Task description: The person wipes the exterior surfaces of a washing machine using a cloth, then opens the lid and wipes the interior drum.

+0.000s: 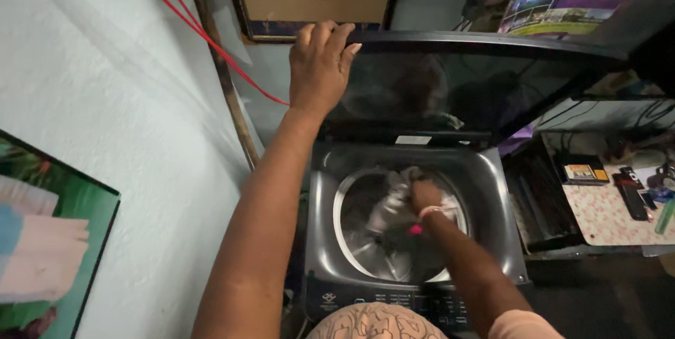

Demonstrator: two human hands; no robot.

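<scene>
Holding the raised lid (pixel 450 79) of the washing machine (pixel 492 191) by its top edge, my left hand (pixel 320 65) has its fingers curled over the rim. My right hand (pixel 425 195) is down in the drum (pixel 365 240), fingers closed on a pale cloth (pixel 392 202).

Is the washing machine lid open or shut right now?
Open. The lid stands raised, the left hand on its top edge, and the drum below is exposed.

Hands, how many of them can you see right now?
2. The left hand grips the top edge of the raised washing machine lid. The right hand is down in the drum, on a pale cloth.
</scene>
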